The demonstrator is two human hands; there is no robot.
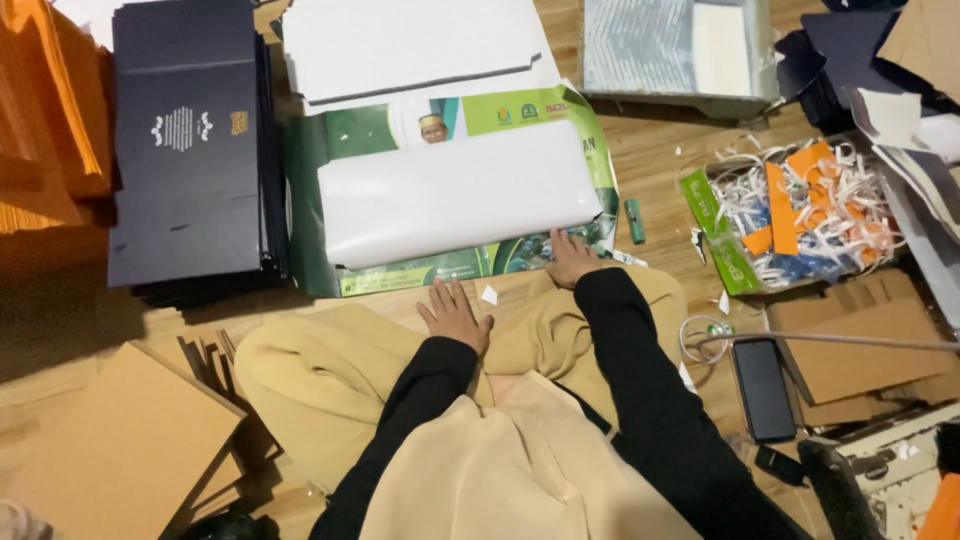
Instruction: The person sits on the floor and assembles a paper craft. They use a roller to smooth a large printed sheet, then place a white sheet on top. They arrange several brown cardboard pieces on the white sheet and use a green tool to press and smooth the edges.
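I sit on a wooden floor in tan trousers and black sleeves. My left hand (453,315) rests flat on my knee, fingers apart, holding nothing. My right hand (571,258) lies palm down at the near edge of a folded white sheet (455,190), touching the green printed poster (460,262) that lies under it. More white sheets (420,45) are stacked just beyond.
A stack of dark navy folded cards (190,150) lies at left, orange paper (45,110) beside it. Brown cardboard pieces (120,440) sit near left. At right are a tray of paper scraps (800,205), a phone (763,388), a green tube (634,220) and brown boards (860,345).
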